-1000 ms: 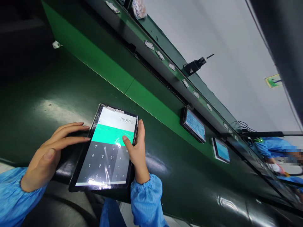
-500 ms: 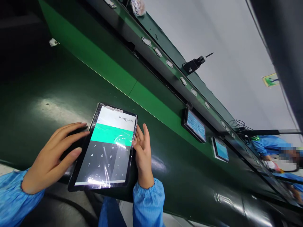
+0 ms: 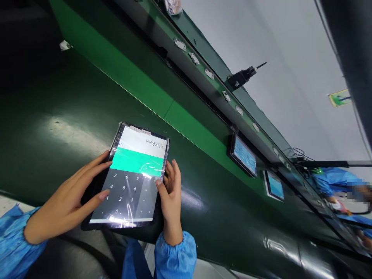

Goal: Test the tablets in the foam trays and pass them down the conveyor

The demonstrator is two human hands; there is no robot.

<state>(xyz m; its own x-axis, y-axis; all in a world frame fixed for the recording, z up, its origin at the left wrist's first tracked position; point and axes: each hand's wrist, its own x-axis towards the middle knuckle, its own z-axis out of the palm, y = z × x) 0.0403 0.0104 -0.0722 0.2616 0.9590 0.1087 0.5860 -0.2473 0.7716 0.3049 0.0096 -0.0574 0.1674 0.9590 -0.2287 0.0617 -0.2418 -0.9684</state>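
A black-framed tablet under clear film is tilted above the front of the green bench. Its lit screen shows a calculator keypad with a white and a turquoise band above it. My left hand grips the left edge, with the fingers along the side and the thumb over the screen near the 1 key. On the opposite edge, my right hand has its thumb on the front and its fingers curled partly out of sight behind the tablet. Both wrists are in blue elastic cuffs.
Two other tablets, one thick and dark-edged and one white-edged, lean by the line at the right. Several small circuit boards lie along the raised strip. A black tool stands beyond it. Blue-sleeved people are at far right.
My left hand has closed in on the tablet's left edge, its thumb now over the screen. My right thumb has slid further onto the front. The view has shifted slightly.
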